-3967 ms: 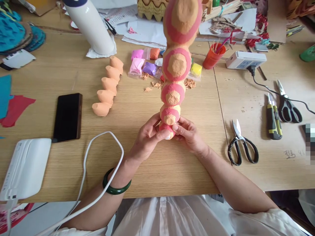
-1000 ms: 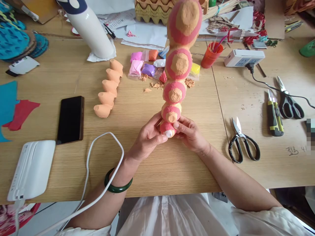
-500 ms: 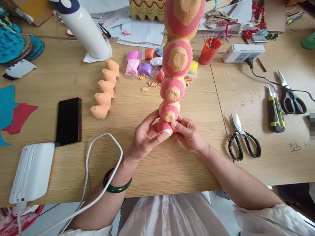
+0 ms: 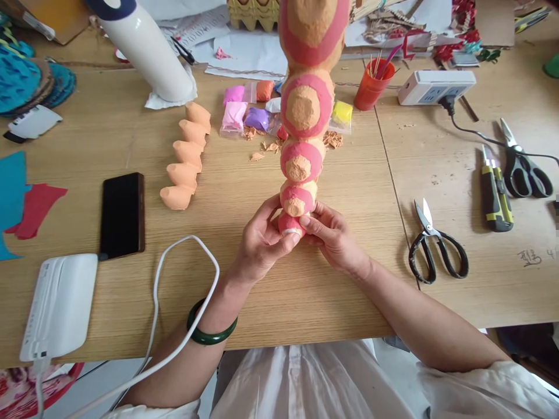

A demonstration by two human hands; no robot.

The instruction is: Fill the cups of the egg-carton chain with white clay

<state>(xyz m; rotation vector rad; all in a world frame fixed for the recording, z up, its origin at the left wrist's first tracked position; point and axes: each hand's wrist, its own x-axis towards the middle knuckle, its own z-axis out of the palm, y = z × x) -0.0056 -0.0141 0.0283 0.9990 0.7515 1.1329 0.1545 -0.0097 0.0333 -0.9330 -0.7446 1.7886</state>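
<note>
A tall stack of rounded lumps (image 4: 302, 109), orange with pink rings like modelling clay, stands upright between my hands and runs past the top of the view. My left hand (image 4: 262, 241) closes round its smallest, lowest lump from the left, thumb across a white patch at the base. From the right, my right hand (image 4: 329, 235) pinches the same lump, its thumb on the pink surface. The fingers behind the stack are hidden. To the left lies a row of orange pointed clay pieces (image 4: 187, 154). Behind the stack are small bags of coloured clay (image 4: 257, 118) and orange crumbs (image 4: 334, 139).
Scissors (image 4: 430, 244), a utility knife (image 4: 495, 192) and a second pair of scissors (image 4: 522, 169) lie on the right. Near the back are a red cup (image 4: 370, 87), power strip (image 4: 437, 88) and white bottle (image 4: 151, 55). A white cable (image 4: 156, 285) loops over my left forearm.
The top of the stack has shifted slightly to the left in view, with its base still between both hands. My grip looks the same.
</note>
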